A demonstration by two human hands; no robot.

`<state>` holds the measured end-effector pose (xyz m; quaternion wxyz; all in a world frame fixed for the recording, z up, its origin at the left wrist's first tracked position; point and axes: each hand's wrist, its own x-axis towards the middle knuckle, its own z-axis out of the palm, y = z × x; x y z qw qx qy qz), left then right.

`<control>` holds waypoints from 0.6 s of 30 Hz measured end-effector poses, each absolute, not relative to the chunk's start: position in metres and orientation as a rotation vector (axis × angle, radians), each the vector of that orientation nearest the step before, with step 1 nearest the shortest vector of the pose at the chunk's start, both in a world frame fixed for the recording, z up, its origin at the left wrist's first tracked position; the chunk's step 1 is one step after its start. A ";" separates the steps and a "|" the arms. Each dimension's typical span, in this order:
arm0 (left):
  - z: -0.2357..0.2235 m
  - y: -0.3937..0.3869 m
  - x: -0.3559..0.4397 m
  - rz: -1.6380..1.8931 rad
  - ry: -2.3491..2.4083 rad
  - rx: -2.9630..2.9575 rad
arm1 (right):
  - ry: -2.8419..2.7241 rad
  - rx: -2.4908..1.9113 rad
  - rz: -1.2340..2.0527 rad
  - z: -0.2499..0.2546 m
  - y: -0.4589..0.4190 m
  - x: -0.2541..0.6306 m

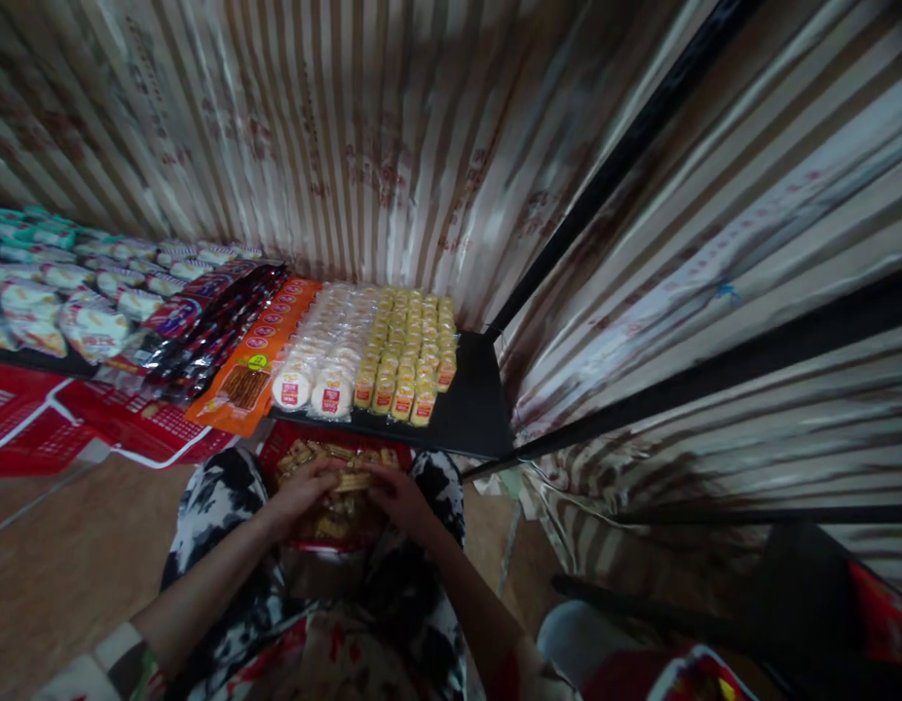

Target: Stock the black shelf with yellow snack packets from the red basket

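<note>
Between my knees is a red basket (305,537) filled with small wrapped yellowish-brown snacks (312,453). Over it, my left hand (309,495) and my right hand (398,497) close from either side on a beige snack pack (354,482), its exact kind too blurred to tell. Just beyond the basket, a black shelf (480,389) carries rows of small yellow wrapped snacks (403,355). Beside these, to their left, lie round white crackers (326,389) in clear packs.
Farther left on the shelf are an orange snack bag (250,360), dark shiny packs (209,326) and white bags (93,321). Red baskets (136,419) with white handles stand below. Black poles (582,234) and a striped sheet (393,136) enclose the back and right.
</note>
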<state>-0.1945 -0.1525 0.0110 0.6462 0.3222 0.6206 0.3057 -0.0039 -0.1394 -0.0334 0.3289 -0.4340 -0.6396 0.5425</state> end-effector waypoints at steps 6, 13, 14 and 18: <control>0.057 -0.134 -0.167 0.747 1.176 0.724 | -1.390 -1.172 1.539 -0.012 -0.149 0.020; 0.070 -0.119 -0.127 0.664 1.188 0.923 | -1.007 -1.217 1.599 -0.010 -0.156 0.045; 0.070 -0.120 -0.124 0.666 1.181 0.927 | -1.010 -1.245 1.574 -0.007 -0.154 0.049; 0.066 -0.125 -0.113 0.665 1.146 0.883 | -1.026 -1.347 1.479 0.012 -0.143 0.069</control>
